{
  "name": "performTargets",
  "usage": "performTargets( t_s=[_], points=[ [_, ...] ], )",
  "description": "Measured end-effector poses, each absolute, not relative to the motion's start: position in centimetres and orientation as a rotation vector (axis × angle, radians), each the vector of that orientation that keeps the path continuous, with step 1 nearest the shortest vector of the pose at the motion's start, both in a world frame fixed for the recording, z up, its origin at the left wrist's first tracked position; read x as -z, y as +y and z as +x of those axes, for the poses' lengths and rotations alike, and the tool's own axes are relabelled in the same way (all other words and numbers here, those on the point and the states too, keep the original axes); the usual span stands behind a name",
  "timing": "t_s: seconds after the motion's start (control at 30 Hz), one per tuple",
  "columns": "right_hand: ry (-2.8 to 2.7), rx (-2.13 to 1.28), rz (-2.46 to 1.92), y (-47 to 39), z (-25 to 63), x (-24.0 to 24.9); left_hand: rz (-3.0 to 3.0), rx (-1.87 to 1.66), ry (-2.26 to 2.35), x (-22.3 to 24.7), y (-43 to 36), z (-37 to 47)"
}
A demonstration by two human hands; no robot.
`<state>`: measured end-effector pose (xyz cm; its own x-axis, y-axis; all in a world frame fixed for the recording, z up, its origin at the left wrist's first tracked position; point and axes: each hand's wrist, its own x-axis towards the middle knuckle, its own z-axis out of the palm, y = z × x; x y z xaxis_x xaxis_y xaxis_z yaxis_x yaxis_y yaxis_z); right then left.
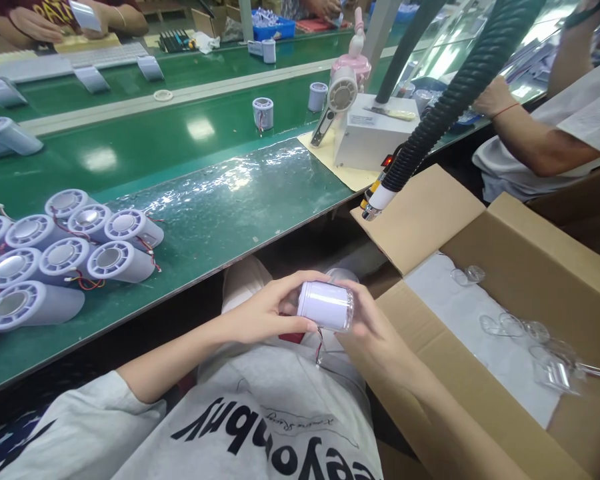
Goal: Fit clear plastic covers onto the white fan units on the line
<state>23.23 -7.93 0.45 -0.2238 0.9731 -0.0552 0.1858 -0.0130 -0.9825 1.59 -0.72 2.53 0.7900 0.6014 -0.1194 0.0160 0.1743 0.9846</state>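
Above my lap I hold a lavender cylindrical housing [323, 305] lying on its side, with thin red and dark wires hanging below it. My left hand [267, 310] is closed around its left end, the thumb along the near side. On the right end sits a clear plastic cover [350, 308], and my right hand [373, 323] grips it there, its fingers slightly blurred and partly behind the part. To the left, several similar lavender housings [65, 255] with wires stand and lean together on the green bench [220, 207].
At my right an open cardboard box [430, 333] holds loose clear plastic pieces [555, 367]. A thick black hose [445, 113] hangs above it. A white box-shaped device [370, 133] and a handheld fan [337, 97] stand on the bench. Co-workers' arms [535, 127] show beyond.
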Motion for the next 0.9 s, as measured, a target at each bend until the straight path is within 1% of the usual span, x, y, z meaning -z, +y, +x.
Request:
performTargets(
  t_s=[0.07, 0.1, 0.13, 0.17, 0.23, 0.33, 0.4, 0.57, 0.73, 0.8, 0.83, 0.9],
  points=[
    [-1.796, -0.928, -1.16, -8.1, 23.6, -0.4, 1.283, -0.438, 0.549, -2.5, -0.7, 1.5],
    [-1.9, -0.79, -1.097, -8.1, 23.8, -0.4, 1.266, -0.423, 0.552, -2.4, -0.6, 1.5],
    [-1.962, -0.71, -1.048, -8.1, 24.0, -0.4, 1.264, -0.405, 0.558, -2.4, -0.5, 1.4],
    [-1.978, -0.698, -1.021, -8.1, 24.1, -0.5, 1.279, -0.386, 0.56, -2.4, -0.5, 1.4],
    [-1.856, -0.895, -1.055, -8.1, 24.1, -0.8, 1.348, -0.367, 0.538, -2.4, -0.3, 1.3],
    [-1.458, -1.378, -1.072, -8.2, 23.9, -1.2, 1.443, -0.406, 0.445, -2.7, -0.2, 1.3],
    [-1.264, -1.559, -1.04, -8.3, 23.7, -1.4, 1.418, -0.403, 0.421, -2.7, -0.2, 1.2],
    [-1.249, -1.555, -1.117, -8.3, 23.9, -1.2, 1.29, -0.331, 0.437, -1.5, -0.1, 1.0],
    [-1.2, -1.62, -1.16, -8.8, 22.6, 0.5, 1.154, -0.285, 0.46, 0.6, -1.1, 1.6],
    [-1.219, -1.653, -1.137, -8.9, 22.6, 1.3, 1.103, -0.241, 0.54, 0.5, -1.3, 1.4],
    [-1.273, -1.621, -1.17, -8.8, 23.2, 1.7, 1.111, -0.208, 0.587, 0.1, -0.9, 0.9],
    [-1.368, -1.396, -1.392, -8.2, 26.3, 2.0, 1.229, -0.189, 0.674, -1.6, 1.3, -1.1]
  ],
)
